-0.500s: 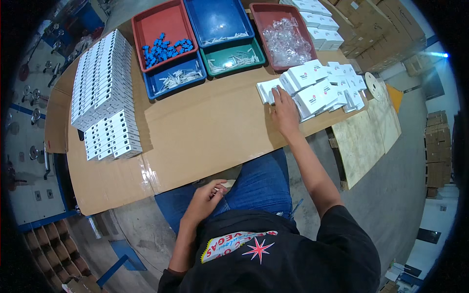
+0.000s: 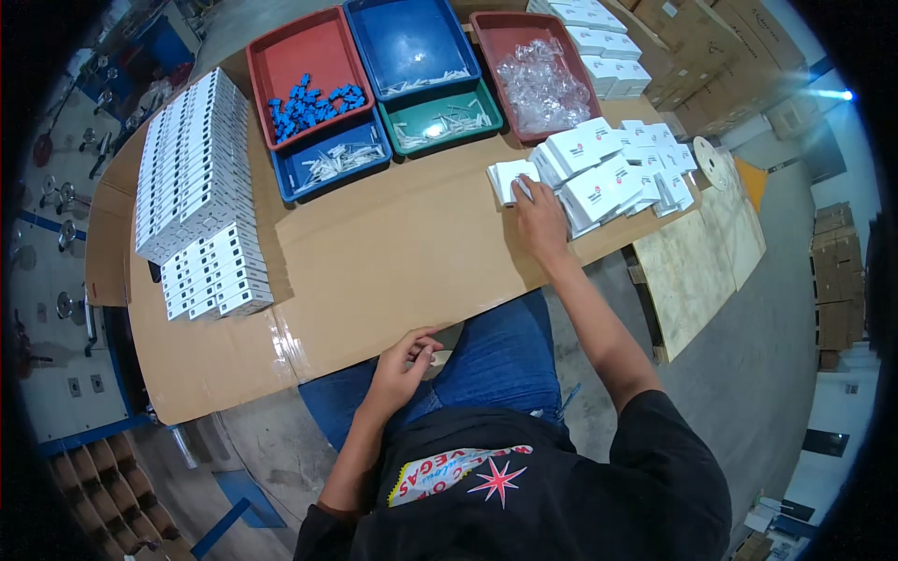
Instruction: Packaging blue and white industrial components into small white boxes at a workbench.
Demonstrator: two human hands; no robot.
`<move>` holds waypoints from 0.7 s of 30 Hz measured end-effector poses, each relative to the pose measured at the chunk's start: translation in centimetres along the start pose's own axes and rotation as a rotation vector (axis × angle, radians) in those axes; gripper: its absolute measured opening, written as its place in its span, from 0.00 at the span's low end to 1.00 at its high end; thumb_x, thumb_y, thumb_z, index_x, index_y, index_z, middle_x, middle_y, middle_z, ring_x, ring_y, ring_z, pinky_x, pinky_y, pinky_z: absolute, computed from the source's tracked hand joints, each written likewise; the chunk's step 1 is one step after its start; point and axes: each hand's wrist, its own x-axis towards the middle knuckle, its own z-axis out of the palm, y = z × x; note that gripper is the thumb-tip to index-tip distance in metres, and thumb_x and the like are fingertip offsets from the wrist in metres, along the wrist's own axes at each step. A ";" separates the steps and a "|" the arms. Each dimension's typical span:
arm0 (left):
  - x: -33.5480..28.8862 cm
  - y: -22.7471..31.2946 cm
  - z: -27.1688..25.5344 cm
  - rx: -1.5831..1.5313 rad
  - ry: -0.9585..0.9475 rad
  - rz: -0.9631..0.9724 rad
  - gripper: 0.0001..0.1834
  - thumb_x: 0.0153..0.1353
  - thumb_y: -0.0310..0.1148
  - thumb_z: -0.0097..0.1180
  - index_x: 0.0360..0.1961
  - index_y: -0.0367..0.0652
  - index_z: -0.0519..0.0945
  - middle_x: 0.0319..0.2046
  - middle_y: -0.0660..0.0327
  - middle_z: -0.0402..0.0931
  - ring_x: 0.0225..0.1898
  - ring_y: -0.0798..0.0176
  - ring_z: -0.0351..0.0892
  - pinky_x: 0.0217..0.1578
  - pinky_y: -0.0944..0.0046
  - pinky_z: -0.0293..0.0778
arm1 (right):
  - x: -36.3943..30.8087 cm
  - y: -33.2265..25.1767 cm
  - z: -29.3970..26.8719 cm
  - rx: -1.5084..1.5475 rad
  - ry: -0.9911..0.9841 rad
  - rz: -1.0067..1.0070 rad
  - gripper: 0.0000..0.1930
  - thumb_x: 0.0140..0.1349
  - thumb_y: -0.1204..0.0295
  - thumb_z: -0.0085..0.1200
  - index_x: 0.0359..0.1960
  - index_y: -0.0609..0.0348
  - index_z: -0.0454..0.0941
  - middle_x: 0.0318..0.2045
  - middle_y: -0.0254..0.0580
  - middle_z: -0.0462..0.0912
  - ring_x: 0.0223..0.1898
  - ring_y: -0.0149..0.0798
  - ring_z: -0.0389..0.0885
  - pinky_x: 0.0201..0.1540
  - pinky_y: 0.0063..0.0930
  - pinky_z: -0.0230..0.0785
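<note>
My right hand reaches over the table's right side, its fingers curled at the edge of a small stack of white folded leaflets. Thumb and fingertips appear to pinch a leaflet there, though the hand partly hides it. Close beside it lies a heap of similar white leaflets with a small printed mark. My left hand hovers over my lap at the table's near edge, fingers loosely apart and nothing visible in them.
Stacked small white boxes stand on the left of the cardboard-covered table. Along the back, a red tray holds blue parts; blue and green trays hold white pieces. Another red tray holds clear plastic pieces. A white spool lies right.
My right hand's fingers have curled in at the small leaflet stack and shifted slightly left. My left hand has risen a little toward the table edge, its fingers more extended.
</note>
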 end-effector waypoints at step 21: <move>0.3 0.8 0.2 -0.147 0.026 0.002 0.22 0.70 0.24 0.53 0.64 0.37 0.71 0.48 0.57 0.80 0.46 0.68 0.79 0.51 0.67 0.75 | 2.4 -2.7 -4.8 0.296 -0.237 0.072 0.39 0.48 0.66 0.71 0.64 0.58 0.68 0.57 0.54 0.71 0.59 0.57 0.73 0.62 0.45 0.67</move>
